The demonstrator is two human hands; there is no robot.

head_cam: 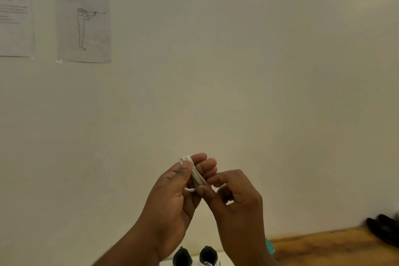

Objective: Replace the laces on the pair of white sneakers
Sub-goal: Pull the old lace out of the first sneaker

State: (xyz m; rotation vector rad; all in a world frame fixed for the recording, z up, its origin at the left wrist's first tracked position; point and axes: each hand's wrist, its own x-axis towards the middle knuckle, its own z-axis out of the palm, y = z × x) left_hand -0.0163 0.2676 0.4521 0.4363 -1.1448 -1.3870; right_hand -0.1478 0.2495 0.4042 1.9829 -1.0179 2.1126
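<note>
A bundle of flat white laces [195, 174] is held up in front of the wall, folded into several parallel strands that run slantwise from upper left to lower right. One thin rounded end (likely a lace tip) sticks out at the bundle's lower left. Far below, at the bottom edge of the view, the pair of sneakers [195, 257] shows only its dark collars and a bit of white, side by side, mostly cut off.
</note>
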